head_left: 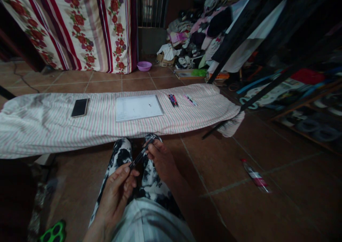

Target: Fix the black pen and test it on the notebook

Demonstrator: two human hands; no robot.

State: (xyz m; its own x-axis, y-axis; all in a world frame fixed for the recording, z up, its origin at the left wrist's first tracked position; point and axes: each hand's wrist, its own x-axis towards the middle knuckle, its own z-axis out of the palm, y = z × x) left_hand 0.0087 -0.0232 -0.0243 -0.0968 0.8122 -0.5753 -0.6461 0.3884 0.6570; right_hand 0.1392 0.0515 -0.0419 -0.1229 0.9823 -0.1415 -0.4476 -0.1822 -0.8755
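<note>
One long surface draped in striped cloth [101,126] is set across the space just beyond the grip, apparently so that everything on it is kept within reach of a seated person. Two knees in patterned trousers [123,151] are seen below the grip, close to the cloth's near edge. Straight beyond the grip, a spiral notebook [136,108] is laid flat, its binding turned to the right, probably so that the page is left unobstructed. To the right of the grip and well apart from it, a plastic bottle [255,177] is seen lying on the floor. Over the lap, the left hand [117,187] and the right hand [161,158] are brought near each other, the fingers of both closed to a pinch. Beyond the grip to the left, a phone [80,108] is rested, likely set aside to keep the notebook clear. Beyond to the right, a cluster of pens [173,100] is gathered, with a slim pink item [190,100] beside it. Between the hands, a dark pen [139,158] is held aslant by both ends, seemingly for steadiness; whether it is capped cannot be told.
</note>
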